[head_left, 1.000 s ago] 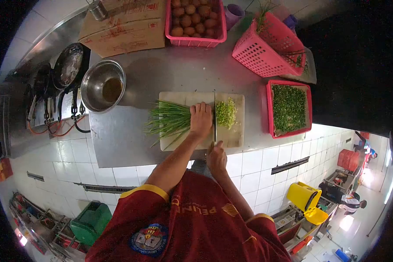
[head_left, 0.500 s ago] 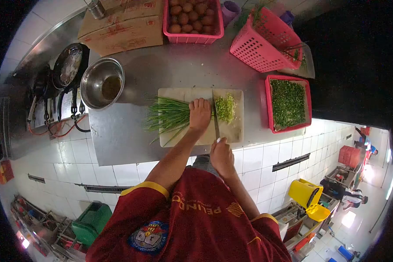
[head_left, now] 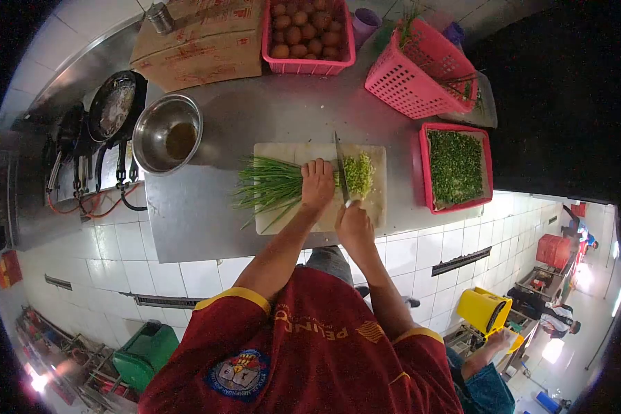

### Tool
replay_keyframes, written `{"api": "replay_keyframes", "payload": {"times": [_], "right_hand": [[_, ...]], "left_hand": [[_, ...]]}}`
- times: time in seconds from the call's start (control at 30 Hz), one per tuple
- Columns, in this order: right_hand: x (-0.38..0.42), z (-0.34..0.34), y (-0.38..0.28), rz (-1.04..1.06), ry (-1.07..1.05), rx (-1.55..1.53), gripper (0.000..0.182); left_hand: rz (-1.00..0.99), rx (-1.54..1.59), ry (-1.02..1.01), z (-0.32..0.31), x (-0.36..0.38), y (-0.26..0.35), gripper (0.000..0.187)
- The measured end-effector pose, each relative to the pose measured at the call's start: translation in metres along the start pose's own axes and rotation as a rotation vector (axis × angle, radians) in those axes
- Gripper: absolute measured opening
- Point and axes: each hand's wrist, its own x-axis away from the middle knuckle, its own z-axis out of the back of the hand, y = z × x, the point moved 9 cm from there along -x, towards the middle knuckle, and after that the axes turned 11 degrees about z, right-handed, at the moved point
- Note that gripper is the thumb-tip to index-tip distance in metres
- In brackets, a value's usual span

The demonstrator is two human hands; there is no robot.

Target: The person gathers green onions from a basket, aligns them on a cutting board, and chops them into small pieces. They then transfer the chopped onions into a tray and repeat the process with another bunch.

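A bunch of long green onions [head_left: 272,181] lies across the white cutting board [head_left: 290,150]. My left hand [head_left: 317,185] is closed over its right end and presses it onto the board. In my right hand [head_left: 355,224] is the handle of a knife [head_left: 340,162]. The blade lies along the cut end of the bunch, right beside my left fingers, and its tip reaches past the far edge of the board. Pale green chopped pieces [head_left: 360,174] are heaped on the board to the right of the blade.
A steel bowl [head_left: 139,141] stands left of the board. To the right is a pink tray [head_left: 428,186] of chopped greens. Behind are a cardboard box [head_left: 200,52], a pink egg basket [head_left: 310,67] and a tall pink basket [head_left: 400,86]. Another person's arm [head_left: 486,359] shows lower right.
My right hand has pushed the knife forward, away from me, along the bunch. My left hand holds its place on the green onions. Another person has come into view at the lower right.
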Motion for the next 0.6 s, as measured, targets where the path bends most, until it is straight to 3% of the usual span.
{"api": "replay_keyframes", "payload": {"times": [0.23, 0.33, 0.4, 0.6], "right_hand": [[0.046, -0.034, 0.009, -0.190, -0.158, -0.156, 0.033], [0.031, -0.065, 0.026, -0.190, -0.097, -0.233, 0.032], [0.015, -0.068, 0.027, -0.072, 0.020, -0.213, 0.032], [-0.031, -0.033, 0.015, 0.034, 0.159, -0.210, 0.031]], "left_hand": [[0.034, 0.032, -0.038, -0.001, -0.003, -0.001, 0.018], [0.044, 0.038, -0.080, -0.002, -0.003, -0.001, 0.018], [0.037, 0.043, -0.073, -0.003, -0.002, -0.002, 0.017], [0.020, -0.001, -0.077, -0.001, -0.002, -0.001, 0.018]]}}
